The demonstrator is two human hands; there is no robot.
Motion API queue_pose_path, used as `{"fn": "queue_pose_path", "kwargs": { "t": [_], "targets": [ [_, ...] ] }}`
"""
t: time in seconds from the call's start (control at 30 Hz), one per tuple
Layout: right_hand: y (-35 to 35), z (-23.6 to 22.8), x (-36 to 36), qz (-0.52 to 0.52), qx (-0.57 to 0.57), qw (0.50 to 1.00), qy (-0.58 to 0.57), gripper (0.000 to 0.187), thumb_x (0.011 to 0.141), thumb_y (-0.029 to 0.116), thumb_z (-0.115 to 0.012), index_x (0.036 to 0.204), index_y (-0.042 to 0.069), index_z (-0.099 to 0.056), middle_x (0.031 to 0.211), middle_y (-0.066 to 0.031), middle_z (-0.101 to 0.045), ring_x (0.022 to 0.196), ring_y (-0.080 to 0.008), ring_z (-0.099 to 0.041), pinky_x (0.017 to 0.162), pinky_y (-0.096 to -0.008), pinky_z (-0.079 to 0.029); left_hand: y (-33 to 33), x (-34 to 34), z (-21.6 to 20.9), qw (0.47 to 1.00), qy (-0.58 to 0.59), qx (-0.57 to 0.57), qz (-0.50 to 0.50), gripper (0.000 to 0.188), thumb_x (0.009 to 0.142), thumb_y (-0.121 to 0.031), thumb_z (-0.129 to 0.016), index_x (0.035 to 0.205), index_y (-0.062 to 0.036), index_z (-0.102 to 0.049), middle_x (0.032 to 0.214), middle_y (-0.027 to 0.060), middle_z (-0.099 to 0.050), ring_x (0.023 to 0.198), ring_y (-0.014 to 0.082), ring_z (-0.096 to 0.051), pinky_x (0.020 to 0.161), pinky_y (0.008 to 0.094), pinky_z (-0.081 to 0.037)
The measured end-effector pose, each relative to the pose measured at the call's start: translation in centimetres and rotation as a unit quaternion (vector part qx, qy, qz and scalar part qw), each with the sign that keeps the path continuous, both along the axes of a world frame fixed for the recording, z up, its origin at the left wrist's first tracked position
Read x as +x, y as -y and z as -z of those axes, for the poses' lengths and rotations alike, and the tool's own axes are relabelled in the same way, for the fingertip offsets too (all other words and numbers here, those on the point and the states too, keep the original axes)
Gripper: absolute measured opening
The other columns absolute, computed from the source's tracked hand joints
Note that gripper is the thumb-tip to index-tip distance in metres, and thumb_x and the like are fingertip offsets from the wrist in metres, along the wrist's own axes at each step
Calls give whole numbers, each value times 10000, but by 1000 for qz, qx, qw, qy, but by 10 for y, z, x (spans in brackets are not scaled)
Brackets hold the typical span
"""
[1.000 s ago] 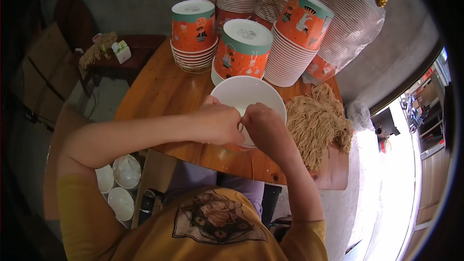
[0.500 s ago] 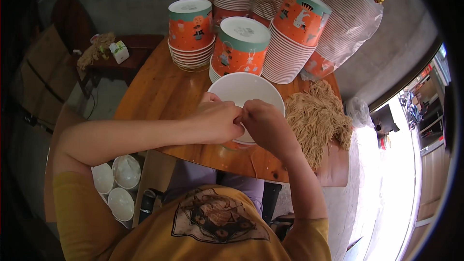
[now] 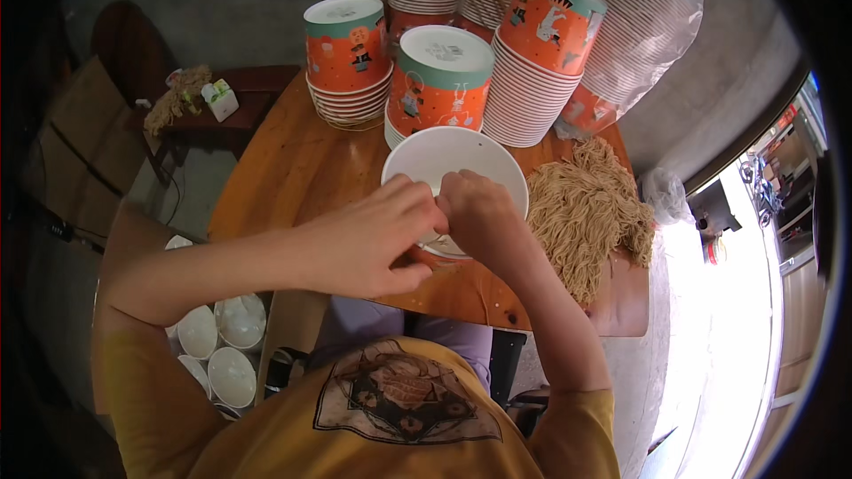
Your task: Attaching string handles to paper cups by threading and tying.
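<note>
A paper bucket (image 3: pixel 454 153), white inside and orange outside, stands upright at the table's near edge with its mouth up. Over its near half is my left hand (image 3: pixel 377 235), its thumb stretched away from the bent fingers. My right hand (image 3: pixel 479 211) is closed above the bucket's near right side, close to the left fingertips; what its fingers hold is hidden. A thin tan string (image 3: pixel 485 294) runs across the table below the bucket, and another bit of strand shows under my hands. To the right lies a loose heap of tan strings (image 3: pixel 586 213).
Upside-down stacks of orange and green paper buckets (image 3: pixel 444 80) stand behind, some in a clear plastic bag (image 3: pixel 666 27). White buckets (image 3: pixel 232 377) fill a space low on my left. A dark bench (image 3: pixel 257 80) with more strings is at the far left. The wooden table (image 3: pixel 284 177) curves leftward.
My left hand has drawn toward me and its thumb has come away from the fingers. My right hand has risen and moved slightly right. The view has shifted slightly.
</note>
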State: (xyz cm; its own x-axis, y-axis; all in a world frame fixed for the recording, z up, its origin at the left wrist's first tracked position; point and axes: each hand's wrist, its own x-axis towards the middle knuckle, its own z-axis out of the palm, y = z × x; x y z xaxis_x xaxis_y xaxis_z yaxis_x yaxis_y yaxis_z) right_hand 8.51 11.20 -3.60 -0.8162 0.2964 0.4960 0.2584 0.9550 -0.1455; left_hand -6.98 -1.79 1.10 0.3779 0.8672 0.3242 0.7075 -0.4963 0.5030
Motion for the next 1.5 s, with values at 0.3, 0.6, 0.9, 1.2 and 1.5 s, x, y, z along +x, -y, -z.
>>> {"fn": "queue_pose_path", "kwargs": {
  "t": [0.3, 0.6, 0.9, 1.2, 1.5],
  "targets": [
    [-1, -2, 3, 22, -93, 995, -10, 127, 791, 93, -622, 737, 12, -540, 699, -145, -567, 699, -322, -609, 619, -416, -505, -10, 6, 12, 996, -59, -60, 19, 187, 832, -160, -634, 902, -14, -540, 954, 114, -550, 948, 283, -523, 835, 382, -458],
    [-2, -3, 8, 24, -74, 997, 1, 114, 797, 87, -636, 774, 9, -557, 761, -159, -590, 701, -337, -615, 636, -426, -503, -13, -1, -1, 990, -54, -116, 62, 152, 817, -111, -638, 854, -38, -510, 850, 93, -501, 888, 277, -519, 765, 387, -449],
    [4, -8, 4, 21, -99, 993, 55, 159, 822, 138, -646, 785, -2, -578, 784, -161, -606, 741, -334, -635, 671, -412, -517, -19, -31, -16, 964, -93, -150, 198, 123, 898, -115, -564, 986, -29, -551, 978, 107, -519, 995, 277, -504, 869, 377, -441],
    [4, -16, 4, 29, -165, 979, 119, 176, 849, 160, -627, 795, -5, -593, 809, -165, -613, 767, -350, -631, 697, -435, -501, -25, -32, -25, 950, -94, -197, 223, 103, 894, -119, -560, 921, -21, -553, 986, 114, -530, 1006, 278, -512, 875, 378, -434],
    [7, -14, -2, 23, -130, 986, 106, 154, 835, 152, -639, 789, 11, -595, 808, -147, -617, 772, -336, -637, 696, -424, -514, -40, -37, -26, 926, -107, -247, 266, 41, 859, -69, -548, 863, -29, -540, 920, 116, -538, 967, 278, -521, 839, 366, -433]
  ]
}}
